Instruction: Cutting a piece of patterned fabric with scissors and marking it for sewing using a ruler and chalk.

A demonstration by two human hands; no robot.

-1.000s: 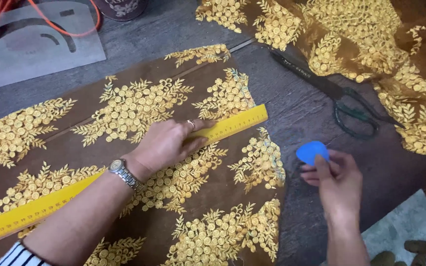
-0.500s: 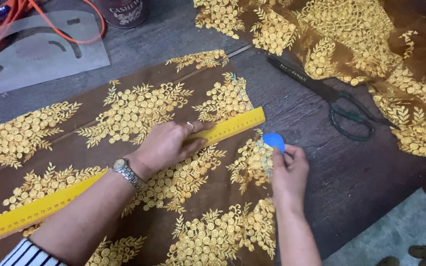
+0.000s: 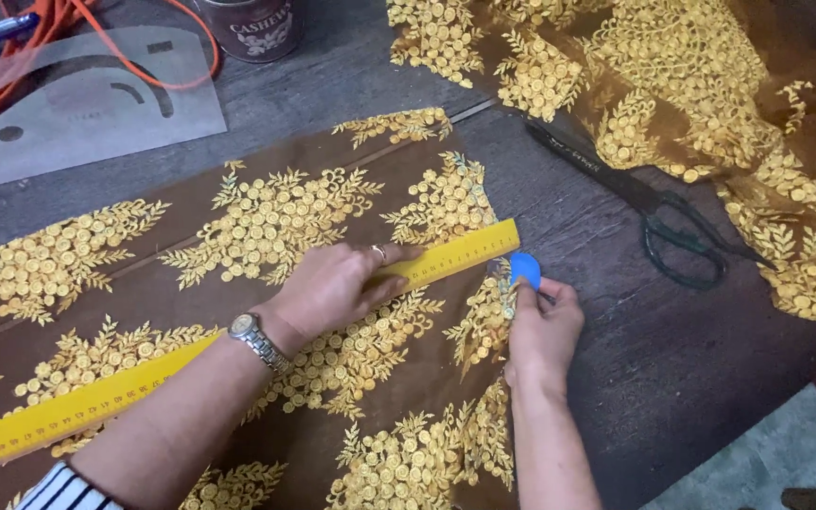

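Observation:
A brown fabric panel with gold floral embroidery lies flat on a dark wooden table. Across it runs a long yellow ruler, slanting from lower left to upper right. My left hand, with a wristwatch and a ring, presses flat on the ruler near its right part. My right hand grips a blue piece of tailor's chalk, its tip at the ruler's right end on the fabric's edge.
Black scissors lie on the table to the right. A heap of the same gold-embroidered fabric fills the upper right. A clear curve template, an orange cord, a pen and a tin are at the top left.
My right hand has carried the blue chalk leftward from the bare table to the ruler's right end at the fabric edge. The left hand stays pressed on the ruler.

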